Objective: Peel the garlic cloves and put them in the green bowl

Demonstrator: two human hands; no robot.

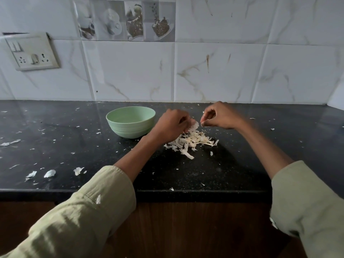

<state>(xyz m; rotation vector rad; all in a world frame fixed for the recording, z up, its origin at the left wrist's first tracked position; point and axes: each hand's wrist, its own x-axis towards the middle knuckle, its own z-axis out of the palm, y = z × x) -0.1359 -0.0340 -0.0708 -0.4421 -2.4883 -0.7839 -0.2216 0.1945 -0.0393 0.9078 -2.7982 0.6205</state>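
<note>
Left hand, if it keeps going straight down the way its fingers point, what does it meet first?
Most likely the pile of garlic skins just under the left hand, which pinches a papery skin piece; depth is unclear.

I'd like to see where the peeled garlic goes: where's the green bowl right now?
In the head view, the green bowl stands on the black counter, left of centre, just left of the left hand.

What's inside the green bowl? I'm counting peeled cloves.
The visible far inner wall of the green bowl shows nothing; its near rim covers the bottom, so cloves could be hidden there.
</note>
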